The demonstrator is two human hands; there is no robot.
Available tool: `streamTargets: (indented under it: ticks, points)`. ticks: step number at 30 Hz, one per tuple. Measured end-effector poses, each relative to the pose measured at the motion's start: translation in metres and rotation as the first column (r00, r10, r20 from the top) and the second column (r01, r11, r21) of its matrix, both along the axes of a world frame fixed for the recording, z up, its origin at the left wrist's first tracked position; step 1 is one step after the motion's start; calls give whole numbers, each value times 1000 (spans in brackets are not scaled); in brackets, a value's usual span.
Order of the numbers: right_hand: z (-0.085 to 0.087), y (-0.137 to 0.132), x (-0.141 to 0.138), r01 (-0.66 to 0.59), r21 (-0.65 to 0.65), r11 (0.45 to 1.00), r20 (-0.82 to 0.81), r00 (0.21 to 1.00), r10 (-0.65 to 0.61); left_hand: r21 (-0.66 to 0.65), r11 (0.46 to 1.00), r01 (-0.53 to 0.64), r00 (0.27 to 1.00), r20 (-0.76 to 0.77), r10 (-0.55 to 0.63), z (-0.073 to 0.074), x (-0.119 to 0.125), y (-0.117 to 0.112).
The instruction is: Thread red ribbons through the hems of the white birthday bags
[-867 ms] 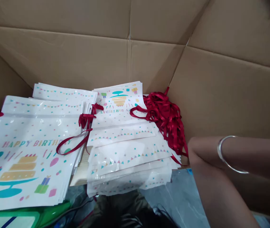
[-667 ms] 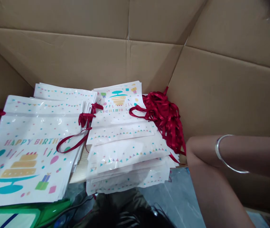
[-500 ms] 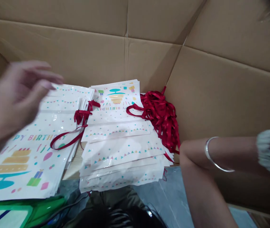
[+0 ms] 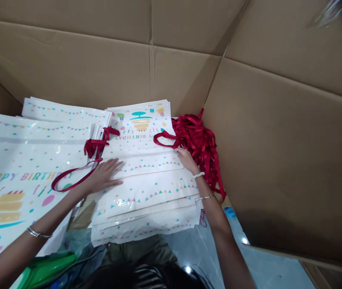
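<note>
A stack of white birthday gift bags point(image 4: 155, 188) with coloured bunting lies fanned out in front of me. My left hand point(image 4: 104, 175) rests on the left edge of the stack, palm down, fingers stretched out. At its right edge my right hand point(image 4: 186, 159) has its fingers close together on the upper bag's rim, seemingly pinching it; the thumb is hardly visible. Just beyond that hand lies a tangled heap of red ribbon handles point(image 4: 197, 138). One loose ribbon loop point(image 4: 158, 136) reaches over the bags.
To the left is another pile of birthday bags point(image 4: 35, 156), face up, with knotted red ribbons point(image 4: 94, 147) at its side. Tall cardboard walls point(image 4: 98, 72) enclose the back and right. A green object point(image 4: 50, 268) sits low at the left, above a grey floor point(image 4: 267, 265).
My left hand has come down from above the left pile onto the middle stack. My right hand, out of sight before, has come to the stack's right edge.
</note>
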State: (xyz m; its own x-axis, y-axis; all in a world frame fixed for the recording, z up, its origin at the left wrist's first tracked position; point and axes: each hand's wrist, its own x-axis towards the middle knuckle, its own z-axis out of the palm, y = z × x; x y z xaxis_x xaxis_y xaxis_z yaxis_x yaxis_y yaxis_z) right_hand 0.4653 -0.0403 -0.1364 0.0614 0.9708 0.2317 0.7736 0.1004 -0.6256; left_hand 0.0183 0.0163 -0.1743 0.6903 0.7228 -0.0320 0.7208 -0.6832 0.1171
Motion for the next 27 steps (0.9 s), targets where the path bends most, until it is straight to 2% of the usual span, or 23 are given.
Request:
streamTargets:
  ticks: [3,7,14,21,24,27]
  points:
    - [-28,8,6,34,-32,999,37,999,-33,24,1000,10,1000,1,-10,-5,-4,3]
    - [-42,12,26,25,-68,997,176,984,-13,35,999,20,999,34,-21,0,-13,3]
    - [-40,-16,32,-134,12,991,415,902,117,-53,999,7,999,36,-6,18,-19,-13]
    - [-37,-36,31,-208,44,977,442,881,168,-43,999,11,998,61,-8,20,-30,-17]
    - [-34,-37,29,-226,80,971,395,902,177,-34,998,-46,997,64,48,34,-32,-10]
    - [-29,-37,27,-248,99,964,303,930,208,18,982,-186,978,98,184,58,-32,0]
